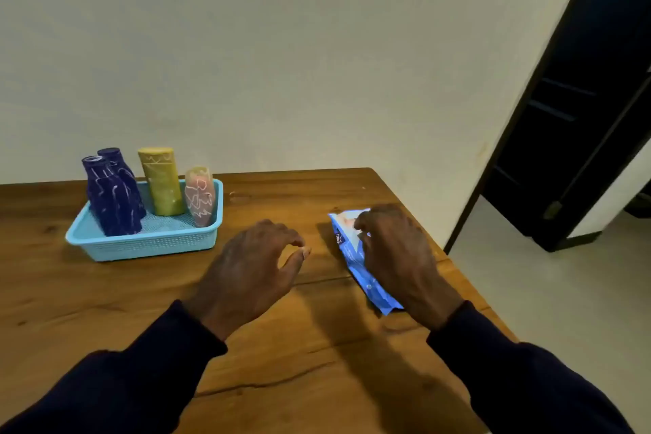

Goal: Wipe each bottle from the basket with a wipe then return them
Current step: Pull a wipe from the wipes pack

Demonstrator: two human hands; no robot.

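A light blue plastic basket [151, 245] stands on the wooden table at the left. In it stand two dark blue bottles [111, 197], a yellow bottle [162, 183] and a small pink bottle [200, 195], all marked with scribbles. A blue pack of wipes [347, 247] lies flat near the table's right edge. My right hand [398, 254] rests on top of the pack, fingers curled at its far end. My left hand [253, 264] hovers over the table between basket and pack, fingers apart, holding nothing.
The table [105, 310] meets a plain wall at the back. Its right edge drops off just past the pack to a pale floor. A dark open doorway [581, 116] is at the far right.
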